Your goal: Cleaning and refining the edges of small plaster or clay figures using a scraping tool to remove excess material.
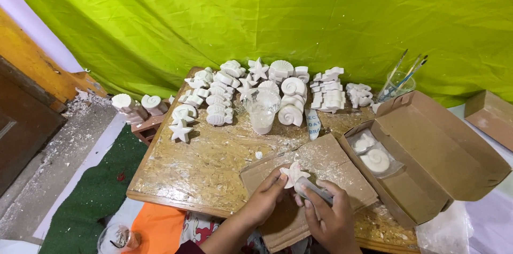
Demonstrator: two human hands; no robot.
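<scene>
The left hand (265, 197) is pinching a white plaster starfish (293, 174) by its edge over the cardboard sheet (326, 160), while the right hand (332, 216) is gripping a grey tool (314, 190) closed-fisted, touching the starfish's lower side

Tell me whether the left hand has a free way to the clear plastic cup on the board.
Probably not at once: the left hand is holding the star figure. The path to the clear plastic cup looks unobstructed.

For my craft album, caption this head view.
Left hand holds a white plaster starfish; right hand works it with a tool.
</scene>
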